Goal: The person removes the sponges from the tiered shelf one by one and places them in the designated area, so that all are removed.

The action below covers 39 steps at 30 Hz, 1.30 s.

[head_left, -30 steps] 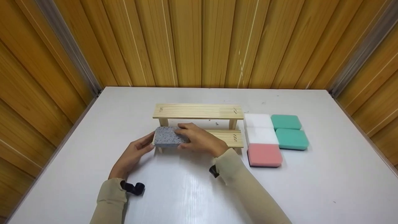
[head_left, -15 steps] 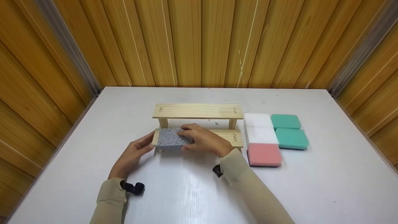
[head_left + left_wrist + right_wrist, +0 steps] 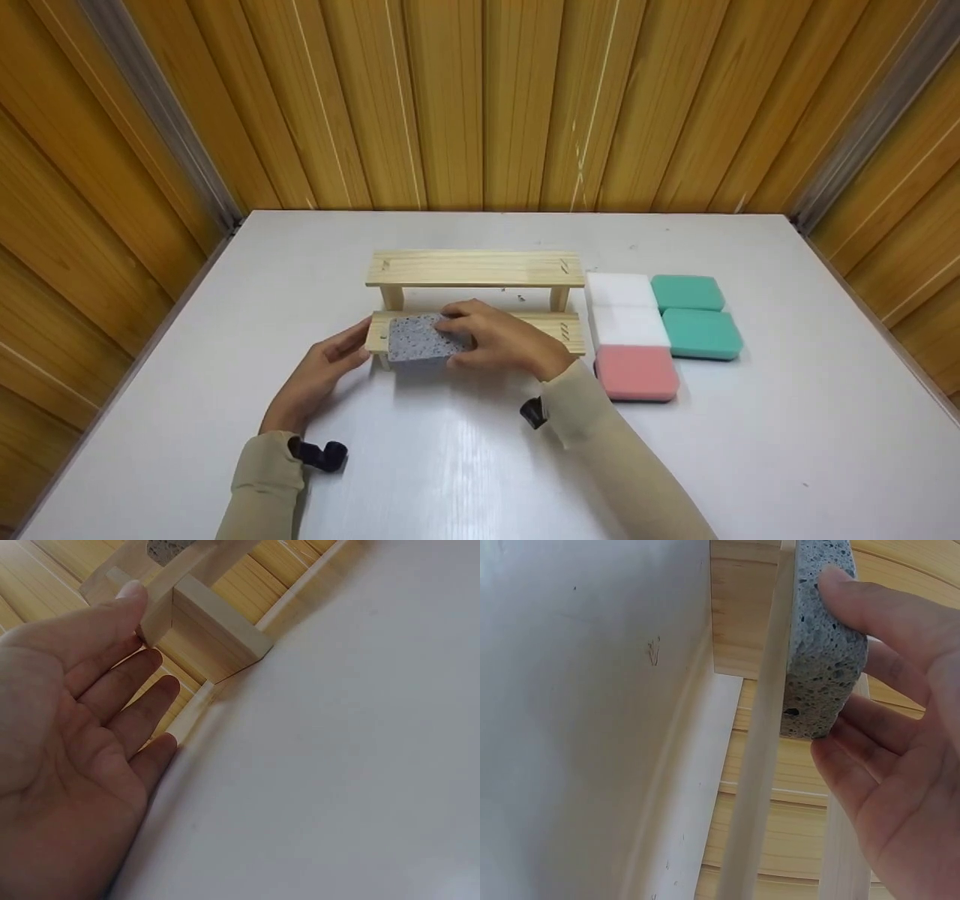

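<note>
A grey speckled sponge [image 3: 424,337] lies flat on the lower board of a two-tier wooden stand [image 3: 474,268], towards its left end. My right hand [image 3: 510,341] grips the sponge's right end, thumb at the front and fingers over the top and back. In the right wrist view, the thumb presses one face of the sponge [image 3: 821,667] beside the board's edge. At the stand's left end, my left hand [image 3: 319,371] holds the lower board between thumb and fingers. The left wrist view shows the thumb [image 3: 129,611] against the board's end, with the other fingers extended.
Right of the stand lie two white sponges [image 3: 628,326], a pink sponge [image 3: 637,372] with a dark underside, and two green sponges [image 3: 702,332]. They sit side by side on the white table [image 3: 442,465]. Wood-patterned panels [image 3: 450,105] rise behind and at both sides.
My right hand has slid the grey sponge rightward along the lower board and slightly towards me, exposing the board's left end. The left hand stays in place.
</note>
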### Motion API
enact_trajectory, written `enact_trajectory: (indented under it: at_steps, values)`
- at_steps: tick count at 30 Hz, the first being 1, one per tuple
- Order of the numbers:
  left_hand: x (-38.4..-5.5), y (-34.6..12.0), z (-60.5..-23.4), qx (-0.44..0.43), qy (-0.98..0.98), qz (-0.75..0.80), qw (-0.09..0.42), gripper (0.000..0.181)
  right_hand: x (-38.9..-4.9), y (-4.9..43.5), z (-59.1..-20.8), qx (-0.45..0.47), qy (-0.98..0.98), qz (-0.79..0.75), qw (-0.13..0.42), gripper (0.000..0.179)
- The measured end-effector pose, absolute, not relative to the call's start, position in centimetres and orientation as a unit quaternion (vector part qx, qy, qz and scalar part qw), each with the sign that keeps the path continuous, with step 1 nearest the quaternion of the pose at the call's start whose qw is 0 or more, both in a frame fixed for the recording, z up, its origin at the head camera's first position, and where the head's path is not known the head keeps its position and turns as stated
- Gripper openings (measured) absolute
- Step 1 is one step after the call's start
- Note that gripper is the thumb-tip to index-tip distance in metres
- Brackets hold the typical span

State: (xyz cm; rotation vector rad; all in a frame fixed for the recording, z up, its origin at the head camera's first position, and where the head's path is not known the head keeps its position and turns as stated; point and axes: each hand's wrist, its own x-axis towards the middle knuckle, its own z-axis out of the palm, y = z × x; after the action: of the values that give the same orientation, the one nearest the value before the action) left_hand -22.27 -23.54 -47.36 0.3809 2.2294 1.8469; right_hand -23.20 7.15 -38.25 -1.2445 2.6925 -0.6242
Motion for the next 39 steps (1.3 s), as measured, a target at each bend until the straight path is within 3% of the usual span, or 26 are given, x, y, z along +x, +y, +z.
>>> enact_trajectory:
  at_steps: [39]
  values:
    - [-22.1, -23.6, -47.2, 0.112, 0.759, 0.631, 0.114, 0.065, -23.0, 12.3, -37.5, -0.420, 0.874, -0.235, 0.071, 0.054]
